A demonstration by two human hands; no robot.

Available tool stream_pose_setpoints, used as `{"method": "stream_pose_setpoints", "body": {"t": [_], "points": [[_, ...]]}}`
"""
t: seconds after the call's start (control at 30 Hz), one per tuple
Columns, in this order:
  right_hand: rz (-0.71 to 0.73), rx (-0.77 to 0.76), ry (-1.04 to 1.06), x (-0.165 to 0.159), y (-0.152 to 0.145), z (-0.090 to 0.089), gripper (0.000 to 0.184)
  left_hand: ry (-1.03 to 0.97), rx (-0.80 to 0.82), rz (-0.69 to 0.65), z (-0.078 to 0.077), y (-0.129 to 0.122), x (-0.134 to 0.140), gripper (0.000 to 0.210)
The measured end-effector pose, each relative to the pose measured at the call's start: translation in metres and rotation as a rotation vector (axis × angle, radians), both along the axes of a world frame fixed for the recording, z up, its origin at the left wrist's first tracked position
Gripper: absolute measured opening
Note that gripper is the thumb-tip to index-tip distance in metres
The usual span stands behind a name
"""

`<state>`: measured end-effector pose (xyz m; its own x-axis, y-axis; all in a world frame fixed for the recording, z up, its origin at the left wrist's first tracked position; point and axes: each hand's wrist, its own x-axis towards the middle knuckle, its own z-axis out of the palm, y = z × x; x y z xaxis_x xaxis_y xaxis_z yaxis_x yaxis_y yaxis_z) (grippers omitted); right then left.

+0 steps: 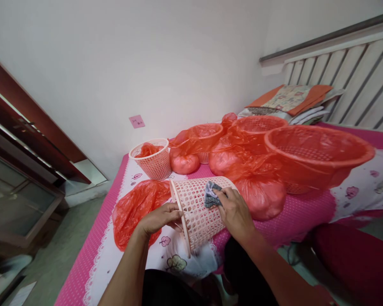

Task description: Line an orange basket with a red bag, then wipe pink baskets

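A pale pink perforated plastic wastebasket [198, 229] lies on its side at the table's front, its rim facing left. My left hand [164, 217] grips that rim, thumb outside and the other fingers reaching toward the opening. In my right hand [238, 210] is a bunched grey-blue cloth [212, 194], pressed against the basket's upper side. Just left of the basket, a crumpled red plastic bag [132, 212] spreads over the tablecloth. Close behind my right hand sits a filled red bag [261, 199].
Behind stand a pink basket [155, 163] with red plastic inside and several baskets lined with red bags, including a large one [319, 170]. Folded fabrics [293, 100] are stacked near the radiator [354, 76]. A dark red seat [354, 255] is at lower right.
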<state>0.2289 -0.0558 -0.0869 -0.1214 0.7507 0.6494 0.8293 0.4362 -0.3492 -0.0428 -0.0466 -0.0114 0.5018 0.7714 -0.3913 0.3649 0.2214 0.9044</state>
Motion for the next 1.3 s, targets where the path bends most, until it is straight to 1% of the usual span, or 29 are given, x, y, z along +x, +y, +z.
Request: {"method": "stream_pose_setpoints", "body": {"t": [0.1,0.2,0.47,0.57,0.73,0.93,1.03,1.17,1.3], "points": [[-0.048,-0.019,0.007,0.013,0.008,-0.006,0.048,0.002,0.007,-0.011,0.001,0.0,0.0,0.051],[-0.107,-0.051,-0.002,0.025,0.013,-0.01,0.044,0.004,0.013,-0.027,0.001,0.001,0.0,0.049],[-0.243,-0.238,-0.029,0.05,0.018,-0.01,0.029,0.011,0.025,-0.048,0.001,0.003,0.0,0.05],[-0.294,-0.323,-0.037,0.058,0.02,-0.01,0.022,0.015,0.031,-0.036,0.002,0.002,0.0,0.051],[-0.342,-0.458,-0.018,0.069,0.021,-0.016,0.016,-0.021,0.056,-0.023,0.004,0.0,0.002,0.059],[-0.299,-0.483,0.107,0.078,0.021,-0.03,0.021,-0.05,0.074,0.001,0.006,0.0,0.003,0.051],[-0.278,-0.498,0.157,0.079,0.021,-0.033,0.022,-0.059,0.079,-0.008,0.006,0.001,0.002,0.051],[-0.222,-0.529,0.18,0.077,0.017,-0.029,0.023,-0.058,0.081,-0.018,0.006,0.001,0.002,0.054],[-0.119,-0.537,0.209,0.072,0.01,-0.021,0.022,-0.046,0.089,-0.015,0.006,0.001,0.002,0.054]]}}
